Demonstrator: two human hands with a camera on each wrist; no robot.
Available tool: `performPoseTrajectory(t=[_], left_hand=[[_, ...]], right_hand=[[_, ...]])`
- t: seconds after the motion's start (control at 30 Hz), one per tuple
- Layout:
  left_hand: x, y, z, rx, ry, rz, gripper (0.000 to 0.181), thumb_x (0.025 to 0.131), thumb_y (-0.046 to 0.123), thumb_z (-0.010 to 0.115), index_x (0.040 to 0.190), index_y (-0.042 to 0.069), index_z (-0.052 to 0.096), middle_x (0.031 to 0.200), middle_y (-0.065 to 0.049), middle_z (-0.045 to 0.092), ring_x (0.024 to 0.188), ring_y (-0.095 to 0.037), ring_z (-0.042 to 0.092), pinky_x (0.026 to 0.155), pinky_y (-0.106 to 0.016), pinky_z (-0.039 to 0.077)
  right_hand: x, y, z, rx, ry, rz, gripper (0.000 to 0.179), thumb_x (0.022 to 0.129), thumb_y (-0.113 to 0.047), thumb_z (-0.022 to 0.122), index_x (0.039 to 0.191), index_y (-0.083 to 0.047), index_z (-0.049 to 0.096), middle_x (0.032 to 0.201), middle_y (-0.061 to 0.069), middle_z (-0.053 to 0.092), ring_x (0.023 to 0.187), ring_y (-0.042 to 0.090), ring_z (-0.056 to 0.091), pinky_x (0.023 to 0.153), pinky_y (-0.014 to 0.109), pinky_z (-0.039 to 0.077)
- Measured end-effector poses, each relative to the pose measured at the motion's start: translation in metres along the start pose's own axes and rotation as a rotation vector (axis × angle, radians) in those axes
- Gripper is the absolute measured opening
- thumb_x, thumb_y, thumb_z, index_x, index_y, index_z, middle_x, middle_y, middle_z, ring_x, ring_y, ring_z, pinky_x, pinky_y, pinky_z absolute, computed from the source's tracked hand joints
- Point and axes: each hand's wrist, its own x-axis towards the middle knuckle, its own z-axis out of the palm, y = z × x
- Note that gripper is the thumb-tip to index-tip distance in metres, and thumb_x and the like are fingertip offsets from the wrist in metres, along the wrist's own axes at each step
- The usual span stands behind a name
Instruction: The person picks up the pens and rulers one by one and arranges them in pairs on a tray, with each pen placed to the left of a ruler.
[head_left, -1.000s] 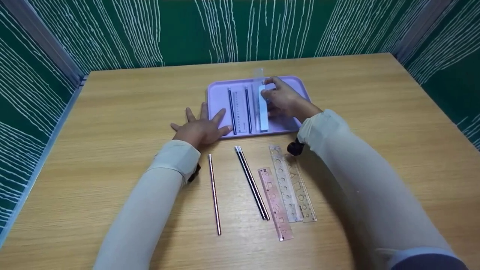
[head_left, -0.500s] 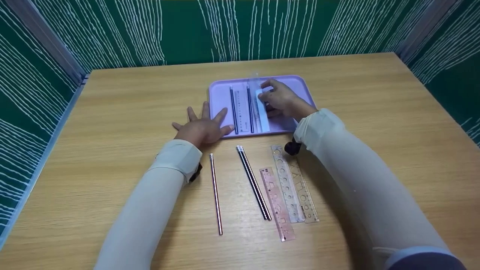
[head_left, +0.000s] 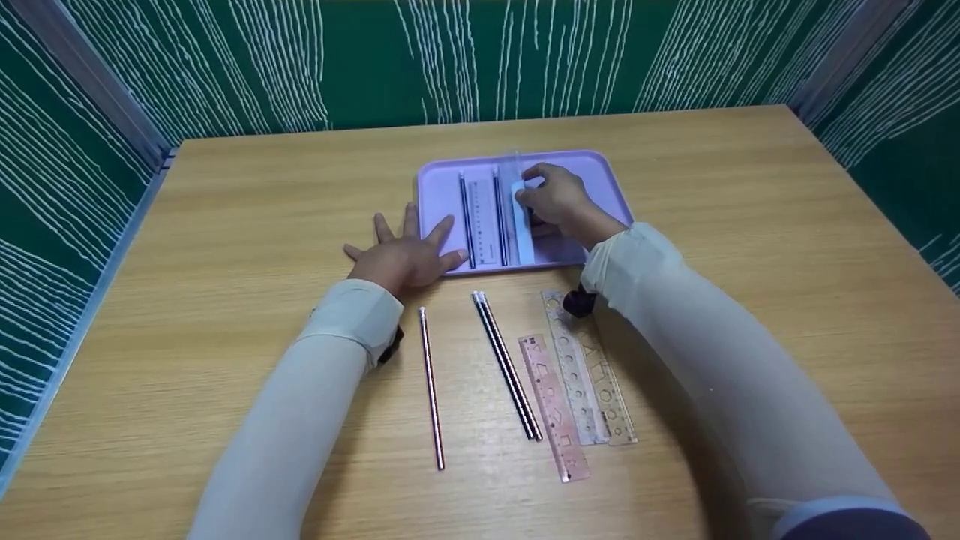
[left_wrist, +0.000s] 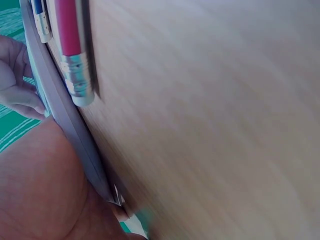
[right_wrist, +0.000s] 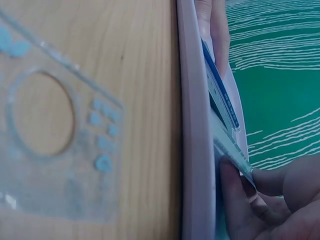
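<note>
My right hand (head_left: 559, 199) pinches a clear ruler with a light blue strip (head_left: 522, 236) by its right edge, over the lilac tray (head_left: 439, 199). In the right wrist view, thumb and fingers close on the edge of this ruler (right_wrist: 231, 145), which tilts up on their side. Left of it in the tray lie a dark pencil (head_left: 500, 225), another clear ruler (head_left: 483, 225) and a second dark pencil (head_left: 467, 225). My left hand (head_left: 401, 262) rests with fingers spread at the tray's near left corner, its thumb over the rim.
In front of the tray lie a reddish pencil (head_left: 430, 390), a pair of dark pencils (head_left: 506, 367), a pink ruler (head_left: 553, 409), a clear ruler (head_left: 574, 367) and a yellowish ruler (head_left: 609, 397). A green wall (head_left: 360, 67) with white streaks borders the table (head_left: 262, 210) behind.
My right hand has shifted slightly left with the ruler, bringing it down close beside the dark pencil in the tray. The left hand stays put.
</note>
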Motion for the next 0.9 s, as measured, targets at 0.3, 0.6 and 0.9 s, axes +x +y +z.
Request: performPoseTrajectory(t=[0.3, 0.6, 0.9], left_hand=[[0.0, -0.001, 0.0, 0.015, 0.001, 0.013, 0.074, 0.096, 0.078, 0.033, 0.157, 0.057, -0.004, 0.168, -0.001, -0.031, 0.15, -0.051, -0.028, 0.104, -0.088, -0.01], [-0.001, 0.001, -0.001, 0.018, -0.005, 0.011, 0.075, 0.096, 0.078, 0.033, 0.157, 0.056, -0.005, 0.168, -0.001, -0.03, 0.15, -0.051, -0.028, 0.104, -0.088, -0.009], [-0.002, 0.002, -0.002, 0.011, -0.006, -0.006, 0.074, 0.096, 0.077, 0.034, 0.156, 0.058, -0.004, 0.168, 0.0, -0.03, 0.15, -0.051, -0.027, 0.104, -0.088, -0.01]], right_hand=[[0.002, 0.001, 0.006, -0.174, 0.066, -0.039, 0.048, 0.106, -0.027, 0.056, 0.152, -0.018, 0.048, 0.128, 0.009, 0.062, 0.106, 0.018, 0.067, 0.084, 0.03, 0.059], [-0.003, -0.003, 0.011, -0.301, 0.095, -0.009, 0.048, 0.106, -0.031, 0.055, 0.151, -0.016, 0.049, 0.128, 0.007, 0.064, 0.105, 0.019, 0.067, 0.087, 0.032, 0.056], [-0.007, -0.007, 0.015, -0.416, 0.119, -0.026, 0.046, 0.107, -0.032, 0.053, 0.149, -0.015, 0.052, 0.132, 0.008, 0.064, 0.107, 0.021, 0.064, 0.093, 0.037, 0.054]])
